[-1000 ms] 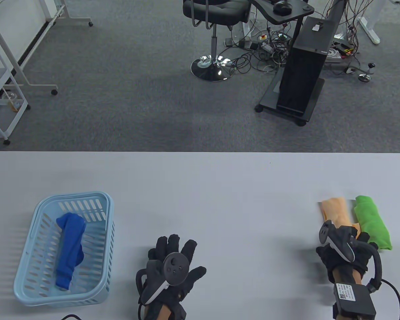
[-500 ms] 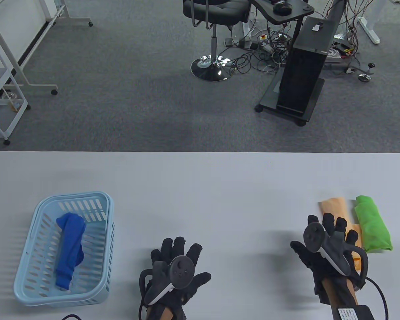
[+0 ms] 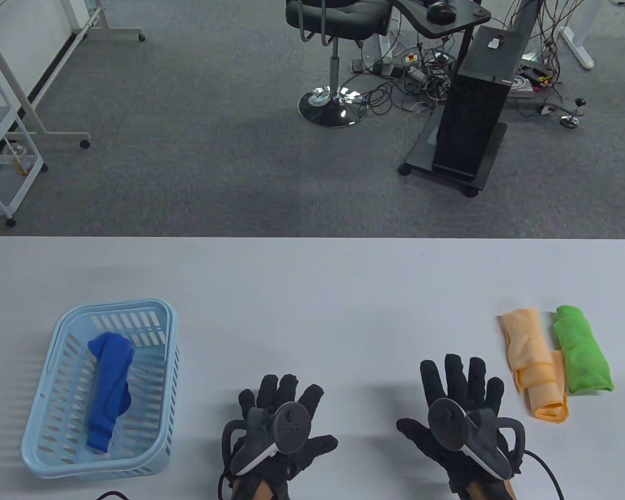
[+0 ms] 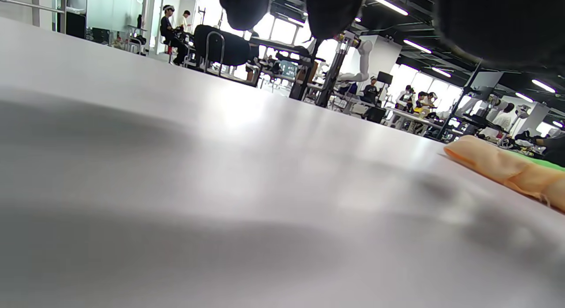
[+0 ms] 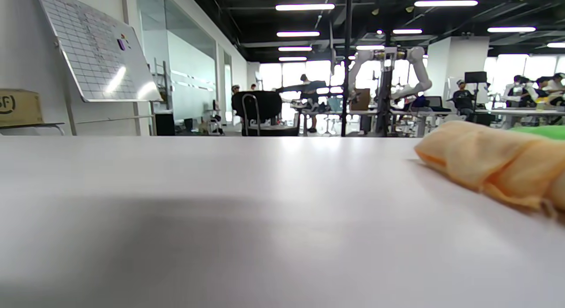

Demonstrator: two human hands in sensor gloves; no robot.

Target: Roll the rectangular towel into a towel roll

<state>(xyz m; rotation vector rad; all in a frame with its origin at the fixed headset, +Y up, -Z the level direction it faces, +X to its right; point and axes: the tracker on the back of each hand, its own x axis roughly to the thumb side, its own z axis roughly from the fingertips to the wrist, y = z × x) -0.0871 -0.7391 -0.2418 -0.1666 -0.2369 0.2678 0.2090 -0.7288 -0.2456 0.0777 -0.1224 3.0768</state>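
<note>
Both hands lie flat on the desk [image 3: 312, 291] at the bottom of the table view, fingers spread, each grip apart and holding nothing. The left hand [image 3: 278, 429] sits bottom centre, the right hand [image 3: 461, 416] just to its right, a bare strip of desk between them.

The orange towel [image 3: 534, 364] lies at the lower right, a loose roll running up and down the frame, its lower end doubled over. It is near the right hand's fingertips but apart from them. Touching its right side is a green towel [image 3: 583, 354], rolled the same way.

Over at the lower left stands a pale blue basket [image 3: 159, 375] with a blue towel [image 3: 109, 385] lying lengthwise inside. Nothing stands between the hands and the orange towel.

Beyond the desk's far edge, in the upper part of the frame: grey carpet, a black chair [image 3: 333, 31], a black stand [image 3: 471, 114] amid tangled cables.

The left wrist view, low over the desk, catches dark fingertips [image 4: 331, 12] at the top edge and the orange towel at far right, a sliver of green behind it. The right wrist view shows no fingers, only the orange roll close at right and a whiteboard [image 5: 97, 56] at upper left, which the table view misses.
</note>
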